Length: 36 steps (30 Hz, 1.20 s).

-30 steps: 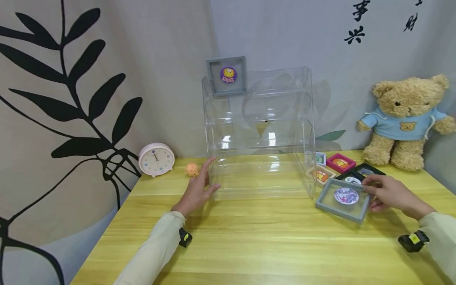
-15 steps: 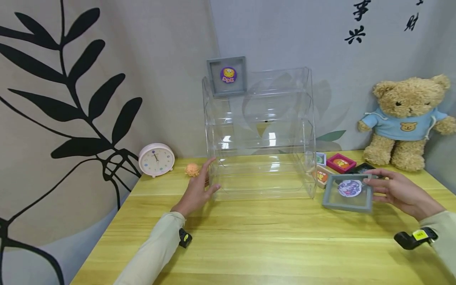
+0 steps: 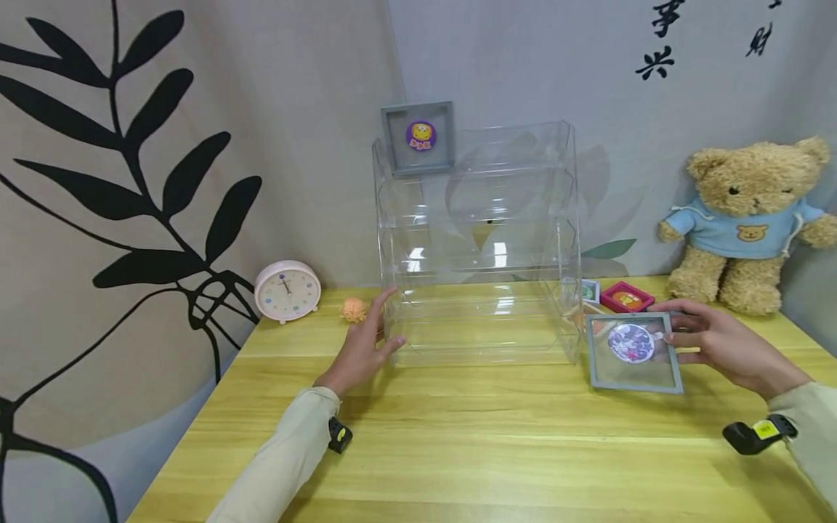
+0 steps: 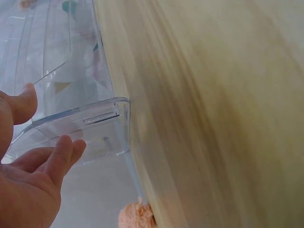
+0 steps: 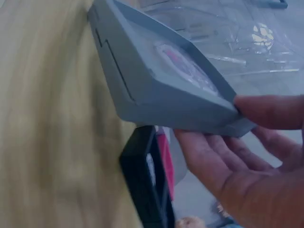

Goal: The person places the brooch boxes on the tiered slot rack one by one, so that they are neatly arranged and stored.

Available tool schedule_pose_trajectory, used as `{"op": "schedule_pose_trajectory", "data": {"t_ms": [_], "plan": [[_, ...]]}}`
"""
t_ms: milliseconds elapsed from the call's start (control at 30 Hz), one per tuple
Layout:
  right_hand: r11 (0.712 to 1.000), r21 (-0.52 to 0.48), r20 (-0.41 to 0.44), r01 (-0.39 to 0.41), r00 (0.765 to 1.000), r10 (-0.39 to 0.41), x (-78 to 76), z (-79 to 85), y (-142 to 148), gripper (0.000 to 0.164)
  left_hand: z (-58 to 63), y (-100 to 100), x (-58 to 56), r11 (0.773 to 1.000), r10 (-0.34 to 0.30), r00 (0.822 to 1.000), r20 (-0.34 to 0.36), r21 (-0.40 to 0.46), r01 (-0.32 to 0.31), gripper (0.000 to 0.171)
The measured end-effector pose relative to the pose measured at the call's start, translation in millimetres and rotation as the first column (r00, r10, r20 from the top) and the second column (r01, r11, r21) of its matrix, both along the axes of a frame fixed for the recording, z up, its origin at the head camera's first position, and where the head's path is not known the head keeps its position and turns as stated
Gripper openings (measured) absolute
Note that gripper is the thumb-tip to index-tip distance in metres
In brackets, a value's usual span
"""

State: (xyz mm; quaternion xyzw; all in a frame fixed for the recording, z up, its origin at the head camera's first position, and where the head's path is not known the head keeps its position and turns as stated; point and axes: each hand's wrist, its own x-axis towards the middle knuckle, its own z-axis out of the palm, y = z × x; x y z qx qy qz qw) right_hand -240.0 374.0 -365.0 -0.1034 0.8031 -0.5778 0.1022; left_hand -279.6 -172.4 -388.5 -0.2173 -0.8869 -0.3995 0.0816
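A clear plastic tiered display rack [image 3: 480,319] stands on the table against the wall. My left hand [image 3: 362,341] is at its left side panel, thumb on the inner side and fingers along the outer side, as the left wrist view also shows at the panel [image 4: 78,114]. My right hand [image 3: 726,345] holds a grey square display frame [image 3: 604,374] by its right edge, thumb on the front and fingers behind. A round purple-and-white picture [image 3: 631,343] sits in the middle of it. Another grey frame [image 3: 418,163] with a purple-and-yellow picture stands on the rack's top left.
Behind the held frame lie a pink frame [image 3: 628,296], a pale frame [image 3: 591,290] and a black frame [image 5: 145,175]. A teddy bear [image 3: 748,218] in a blue hoodie sits at the right. To the left are a round clock [image 3: 288,292] and an orange pompom [image 3: 354,310].
My right hand has tipped the grey frame up from lying nearly flat, its face now turned more toward me. The black frames are now hidden behind it in the head view. The left hand stays put.
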Motion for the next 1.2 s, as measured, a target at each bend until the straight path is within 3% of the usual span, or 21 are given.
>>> {"op": "schedule_pose_trajectory", "data": {"t_ms": [133, 400, 767, 867, 1200], "plan": [[0.998, 0.054, -0.096, 0.029, 0.995, -0.024, 1.4, 8.2, -8.6, 0.043, 0.0, -0.4, 0.6, 1.000, 0.006, 1.000, 0.001, -0.001, -0.006, 0.088], [0.996, -0.088, -0.160, -0.011, 0.987, -0.004, 2.7, 19.2, -9.2, 0.046, -1.9, 1.0, -2.3, 1.000, 0.012, 1.000, -0.013, -0.020, -0.012, 0.089], [0.989, 0.092, -0.292, 0.114, 0.953, -0.083, 1.0, 54.7, -16.1, 0.043, -1.3, 1.5, 2.2, 1.000, 0.013, 1.000, 0.015, -0.007, -0.013, 0.090], [0.991, 0.053, -0.278, 0.125, 0.955, -0.106, -1.4, 66.4, -22.7, 0.044, -2.1, 1.3, 2.9, 1.000, 0.013, 1.000, 0.005, -0.014, -0.013, 0.091], [0.983, -0.176, -0.274, 0.049, 0.957, -0.097, -14.7, 99.6, -43.2, 0.044, 0.5, 1.7, 0.8, 0.999, 0.023, 1.000, -0.015, -0.034, -0.024, 0.090]]}}
